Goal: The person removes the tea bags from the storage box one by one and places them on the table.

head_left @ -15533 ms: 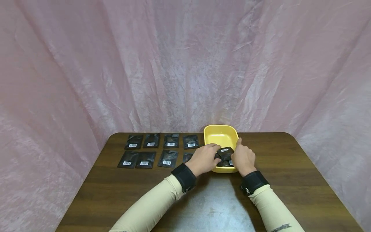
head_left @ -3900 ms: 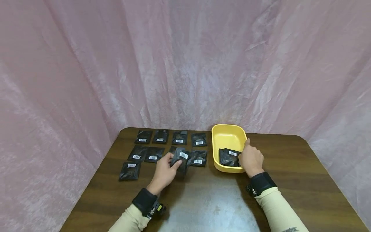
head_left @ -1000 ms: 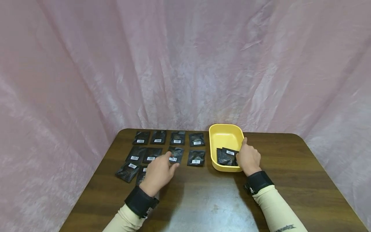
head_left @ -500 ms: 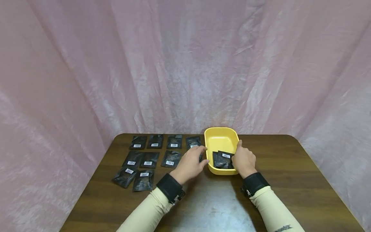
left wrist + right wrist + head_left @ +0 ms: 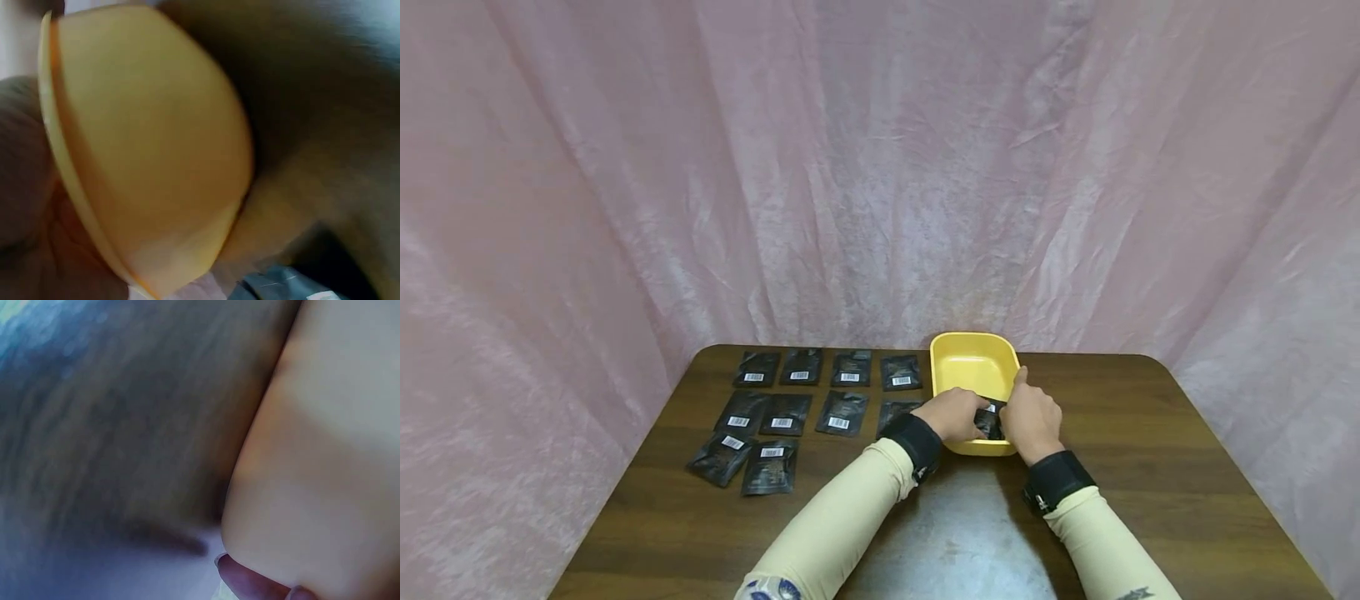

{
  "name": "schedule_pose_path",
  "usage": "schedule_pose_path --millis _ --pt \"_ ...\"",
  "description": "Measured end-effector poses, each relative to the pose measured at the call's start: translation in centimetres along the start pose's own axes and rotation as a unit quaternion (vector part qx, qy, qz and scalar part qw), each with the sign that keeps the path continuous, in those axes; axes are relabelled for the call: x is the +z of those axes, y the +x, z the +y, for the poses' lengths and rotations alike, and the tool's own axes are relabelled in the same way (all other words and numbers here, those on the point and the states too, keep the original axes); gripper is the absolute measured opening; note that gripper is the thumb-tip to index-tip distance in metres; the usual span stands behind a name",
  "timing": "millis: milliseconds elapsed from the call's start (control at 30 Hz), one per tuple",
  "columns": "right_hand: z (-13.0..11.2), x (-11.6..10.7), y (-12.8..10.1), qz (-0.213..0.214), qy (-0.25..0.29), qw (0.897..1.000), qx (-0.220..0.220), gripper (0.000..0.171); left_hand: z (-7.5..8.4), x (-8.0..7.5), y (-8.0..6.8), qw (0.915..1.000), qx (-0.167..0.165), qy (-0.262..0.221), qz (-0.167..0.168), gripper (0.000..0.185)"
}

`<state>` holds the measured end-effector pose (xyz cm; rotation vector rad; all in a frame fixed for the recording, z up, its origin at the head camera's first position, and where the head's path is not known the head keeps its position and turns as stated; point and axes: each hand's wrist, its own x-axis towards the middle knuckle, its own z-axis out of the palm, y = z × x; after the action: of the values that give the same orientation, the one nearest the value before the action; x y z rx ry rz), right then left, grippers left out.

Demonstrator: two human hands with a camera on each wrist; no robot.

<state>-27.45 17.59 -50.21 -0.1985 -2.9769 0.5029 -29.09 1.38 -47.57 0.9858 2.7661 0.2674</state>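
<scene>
Both hands meet at the near end of the yellow tray, which stands on the dark wooden table right of centre, at its far side.

The left hand has crossed the tray's near left rim, and its fingers curl down onto the black packets in the tray. Whether it has one pinched cannot be told from the head view, as knuckles cover the contact. The left wrist view shows only the tray's outer wall, close and blurred.

The right hand rests on the tray's near right rim, fingers curled over the edge, forefinger lying along the right wall. In my judgement it steadies the light tray so that it does not slide while the other hand works inside. The right wrist view shows the tray wall with a fingertip against it.

To the left of the tray, the laid-out packets lie flat, barcodes up: four in the far row, four in the middle row, the rightmost partly behind the left forearm, and two in the near row. The ordered spacing suggests deliberate placement, one by one. The near-left packet lies askew. Pink cloth encloses the table.
</scene>
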Motion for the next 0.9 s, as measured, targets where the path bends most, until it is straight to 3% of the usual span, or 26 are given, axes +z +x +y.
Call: schedule_pose_path --millis 233,400,600,767,900 --pt "-0.5 -0.2 0.5 0.012 -0.006 1.0 -0.004 0.082 0.0 -0.5 0.7 0.9979 -0.017 0.061 0.01 0.019" --pt "-0.7 -0.2 0.5 0.004 -0.003 1.0 -0.004 0.082 -0.3 0.1 0.7 0.9982 -0.009 0.054 0.026 0.026" --pt "-0.7 0.0 0.3 -0.001 0.002 1.0 0.001 0.08 -0.8 0.2 0.5 0.9995 0.018 0.022 0.015 0.032" --pt "-0.4 0.2 0.1 -0.007 0.004 1.0 0.006 0.081 -0.9 0.4 0.6 0.9989 0.034 0.03 0.01 0.025" --pt "0.0 0.2 -0.1 0.003 0.003 1.0 0.008 0.078 -0.3 0.4 0.6 0.9983 0.027 0.05 0.017 0.03"
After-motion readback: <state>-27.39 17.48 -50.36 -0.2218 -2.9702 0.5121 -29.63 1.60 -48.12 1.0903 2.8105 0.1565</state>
